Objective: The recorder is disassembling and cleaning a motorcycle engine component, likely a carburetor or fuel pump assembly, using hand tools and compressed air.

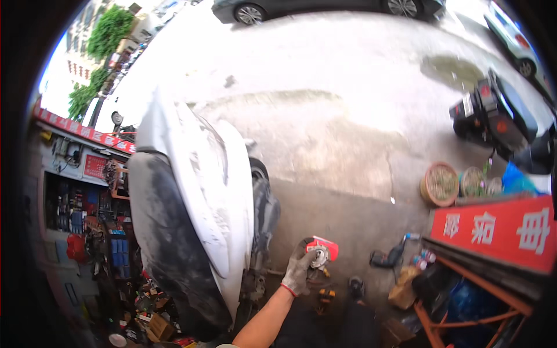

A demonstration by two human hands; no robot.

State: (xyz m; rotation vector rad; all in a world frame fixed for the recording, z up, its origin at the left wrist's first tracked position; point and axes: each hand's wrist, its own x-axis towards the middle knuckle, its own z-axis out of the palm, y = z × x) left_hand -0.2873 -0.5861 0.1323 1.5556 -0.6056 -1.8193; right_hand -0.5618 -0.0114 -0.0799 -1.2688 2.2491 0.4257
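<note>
My left hand, in a grey work glove with a red cuff, is closed on a red package with a round metallic part in or against it. I cannot make out exactly what the part is. The hand is raised in front of me, just right of a white motor scooter with a dusty black seat. A rear wheel shows at the scooter's right side. On the ground below the hand sits a small yellow-and-black object. My right hand is out of view.
A dark tool lies on the concrete to the right. Beyond it are a cardboard box, a red sign board and a flowerpot. Another scooter stands farther right. Cluttered shop shelves line the left.
</note>
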